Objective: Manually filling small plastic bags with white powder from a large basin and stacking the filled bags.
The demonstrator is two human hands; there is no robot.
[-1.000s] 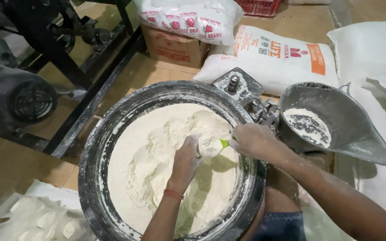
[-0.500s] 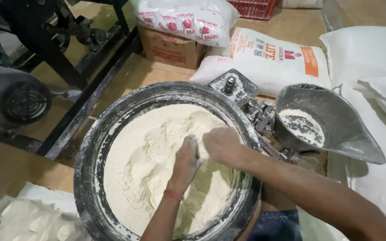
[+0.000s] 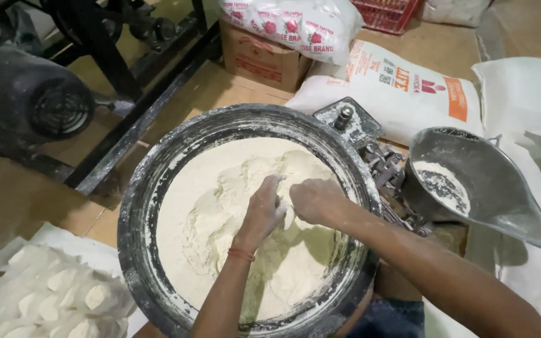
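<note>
Both our hands dig into flour (image 3: 220, 206) heaped mid-basin — left hand (image 3: 263, 209) loosely curled, right hand (image 3: 314, 200) clenched on a fistful. Just past the basin (image 3: 139, 188) rim's right edge sits a metal scoop (image 3: 502, 188).

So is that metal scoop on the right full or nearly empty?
Nearly empty. The metal scoop holds only a thin patch of flour low inside; most of its grey inner wall shows bare.
</note>
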